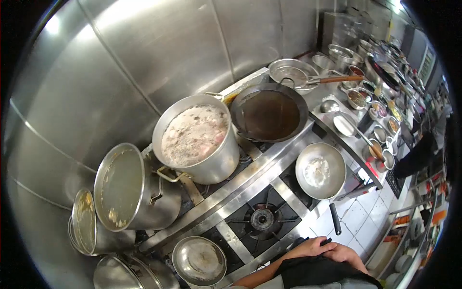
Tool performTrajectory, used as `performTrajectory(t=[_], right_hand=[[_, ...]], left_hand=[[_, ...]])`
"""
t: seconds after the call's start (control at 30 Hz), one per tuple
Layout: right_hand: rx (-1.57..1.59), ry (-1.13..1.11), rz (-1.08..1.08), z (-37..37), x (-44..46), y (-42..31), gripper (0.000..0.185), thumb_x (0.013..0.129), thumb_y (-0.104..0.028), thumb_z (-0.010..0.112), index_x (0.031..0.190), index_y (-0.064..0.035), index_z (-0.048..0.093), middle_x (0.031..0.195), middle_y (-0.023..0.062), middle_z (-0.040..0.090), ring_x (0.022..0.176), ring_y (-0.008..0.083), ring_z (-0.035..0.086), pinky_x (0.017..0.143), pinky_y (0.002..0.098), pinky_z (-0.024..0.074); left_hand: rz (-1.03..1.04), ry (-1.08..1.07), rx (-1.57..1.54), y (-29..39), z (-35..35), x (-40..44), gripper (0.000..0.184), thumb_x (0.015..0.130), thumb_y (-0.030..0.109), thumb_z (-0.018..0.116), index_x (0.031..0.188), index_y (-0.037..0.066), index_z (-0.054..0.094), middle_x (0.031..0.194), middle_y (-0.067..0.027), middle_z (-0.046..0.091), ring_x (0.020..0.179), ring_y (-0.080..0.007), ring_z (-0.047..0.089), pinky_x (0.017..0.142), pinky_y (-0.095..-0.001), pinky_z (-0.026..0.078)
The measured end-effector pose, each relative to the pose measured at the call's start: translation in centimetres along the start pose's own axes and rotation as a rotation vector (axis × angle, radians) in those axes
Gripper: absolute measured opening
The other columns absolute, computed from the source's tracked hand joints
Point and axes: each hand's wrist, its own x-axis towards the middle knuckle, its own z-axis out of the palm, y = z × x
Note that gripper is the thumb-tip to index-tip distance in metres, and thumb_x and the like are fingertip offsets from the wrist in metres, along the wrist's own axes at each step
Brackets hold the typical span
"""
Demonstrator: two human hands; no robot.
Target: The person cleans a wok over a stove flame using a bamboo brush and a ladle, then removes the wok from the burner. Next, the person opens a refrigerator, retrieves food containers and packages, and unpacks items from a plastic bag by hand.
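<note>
My left hand (311, 246) and my right hand (340, 253) are close together at waist height, in front of a black apron (308, 272). Their fingers are curled in and touching. A small black piece (326, 242) shows between them; too little of it is visible to name. Just beyond my hands is the black handle (335, 219) of a shallow metal wok (320, 171), which sits on the right front of the stove. Left of my hands lies a bare gas burner (262, 219).
A large pot (211, 166) of foamy, simmering liquid stands at the back beside a dark wok (269, 115) of brown liquid. More pots (161, 202) and a round metal pan (199, 260) are on the left. A ladle (356, 126) lies among bowls on the right counter. A person in dark clothes (417, 156) stands farther right.
</note>
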Motion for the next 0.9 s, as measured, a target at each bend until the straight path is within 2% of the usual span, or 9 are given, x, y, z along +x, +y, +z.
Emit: performTrajectory(t=[0.13, 0.2, 0.27, 0.3, 0.37, 0.5, 0.63, 0.8, 0.9], right_hand=[[0.051, 0.019, 0.045, -0.1, -1.1, 1.3, 0.027, 0.091, -0.018, 0.057, 0.108, 0.0021, 0.065, 0.104, 0.0174, 0.069, 0.096, 0.0239, 0.063, 0.087, 0.0379, 0.0490], [0.110, 0.057, -0.076, 0.8, -1.1, 3.9, 0.026, 0.093, -0.018, 0.054, 0.107, 0.0020, 0.064, 0.104, 0.0158, 0.069, 0.097, 0.0225, 0.062, 0.090, 0.0368, 0.0474], [0.037, 0.037, -0.164, 0.6, -0.8, 5.0, 0.030, 0.095, -0.020, 0.049, 0.112, 0.0029, 0.061, 0.109, 0.0170, 0.067, 0.099, 0.0230, 0.061, 0.093, 0.0376, 0.0453], [0.067, -0.002, -0.208, -0.8, -2.3, 2.8, 0.032, 0.094, -0.019, 0.050, 0.112, 0.0043, 0.061, 0.110, 0.0168, 0.067, 0.102, 0.0237, 0.060, 0.094, 0.0373, 0.0442], [0.168, 0.142, -0.370, -1.3, -4.7, 2.6, 0.031, 0.092, -0.015, 0.051, 0.113, 0.0052, 0.061, 0.112, 0.0166, 0.066, 0.102, 0.0243, 0.060, 0.093, 0.0353, 0.0442], [0.167, 0.169, -0.369, -2.9, -6.6, 6.2, 0.035, 0.090, -0.015, 0.052, 0.114, 0.0086, 0.059, 0.113, 0.0192, 0.065, 0.106, 0.0276, 0.058, 0.096, 0.0365, 0.0423], [0.212, 0.195, -0.480, -5.6, -10.2, 11.6, 0.039, 0.089, -0.016, 0.051, 0.118, 0.0087, 0.057, 0.119, 0.0205, 0.063, 0.110, 0.0284, 0.056, 0.099, 0.0368, 0.0403], [0.333, 0.235, -0.691, -10.1, -16.0, 18.0, 0.036, 0.088, -0.013, 0.053, 0.118, 0.0079, 0.058, 0.117, 0.0184, 0.064, 0.108, 0.0263, 0.056, 0.099, 0.0362, 0.0409], [0.436, 0.186, -0.596, -12.4, -18.8, 22.8, 0.037, 0.088, -0.013, 0.053, 0.118, 0.0074, 0.058, 0.116, 0.0183, 0.064, 0.108, 0.0258, 0.055, 0.098, 0.0363, 0.0410]], left_hand=[[0.021, -0.093, -0.011, 0.5, 0.2, 1.5, 0.064, 0.092, 0.056, 0.057, 0.111, -0.005, 0.061, 0.102, -0.0228, 0.067, 0.094, -0.0267, 0.064, 0.086, -0.0376, 0.049], [0.001, -0.100, -0.045, 6.0, -1.3, 0.6, 0.059, 0.091, 0.053, 0.059, 0.113, -0.001, 0.062, 0.103, -0.0233, 0.068, 0.098, -0.0334, 0.067, 0.085, -0.0397, 0.050], [0.032, -0.108, 0.003, 1.6, 0.7, 2.4, 0.050, 0.092, 0.044, 0.062, 0.113, -0.001, 0.062, 0.103, -0.0216, 0.069, 0.099, -0.0296, 0.067, 0.084, -0.0388, 0.051], [0.035, -0.131, 0.060, 2.5, 0.8, 2.6, 0.049, 0.093, 0.044, 0.061, 0.113, -0.001, 0.062, 0.103, -0.0214, 0.069, 0.099, -0.0298, 0.067, 0.084, -0.0385, 0.051], [0.038, -0.208, 0.117, 5.1, 0.7, 4.1, 0.049, 0.093, 0.044, 0.061, 0.112, -0.001, 0.062, 0.101, -0.0207, 0.068, 0.097, -0.0289, 0.067, 0.083, -0.0375, 0.050], [0.027, -0.304, 0.146, 5.0, 3.0, 7.8, 0.048, 0.094, 0.045, 0.060, 0.110, 0.000, 0.062, 0.097, -0.0191, 0.068, 0.091, -0.0259, 0.066, 0.081, -0.0362, 0.050], [0.035, -0.334, 0.151, 8.4, 8.1, 11.9, 0.048, 0.095, 0.044, 0.058, 0.112, 0.000, 0.062, 0.096, -0.0138, 0.068, 0.092, -0.0193, 0.062, 0.082, -0.0347, 0.049], [0.044, -0.344, 0.243, 8.9, 14.7, 19.0, 0.049, 0.096, 0.043, 0.056, 0.113, -0.002, 0.061, 0.098, -0.0161, 0.068, 0.093, -0.0243, 0.064, 0.083, -0.0357, 0.049], [-0.027, -0.383, 0.332, 11.8, 19.0, 22.2, 0.049, 0.096, 0.044, 0.054, 0.113, -0.002, 0.061, 0.098, -0.0162, 0.067, 0.092, -0.0241, 0.064, 0.083, -0.0358, 0.049]])
